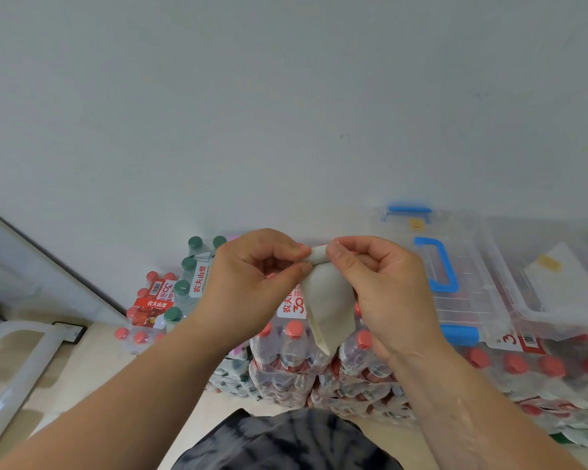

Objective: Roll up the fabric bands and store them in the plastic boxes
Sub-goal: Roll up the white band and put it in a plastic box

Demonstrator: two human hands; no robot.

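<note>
A cream fabric band hangs in mid-air between my hands, its top end wound into a small tight roll. My left hand pinches the roll's left end between thumb and fingers. My right hand pinches its right end the same way. The loose tail drops down to about the bottle caps below. A clear plastic box with a blue handle lies to the right, its lid shut. Beside it, further right, a second clear plastic box holds white items.
Shrink-wrapped packs of water bottles with red and green caps are stacked on the floor against the white wall; the boxes rest on top of them. A white metal frame stands at the left. My dark patterned clothing fills the bottom centre.
</note>
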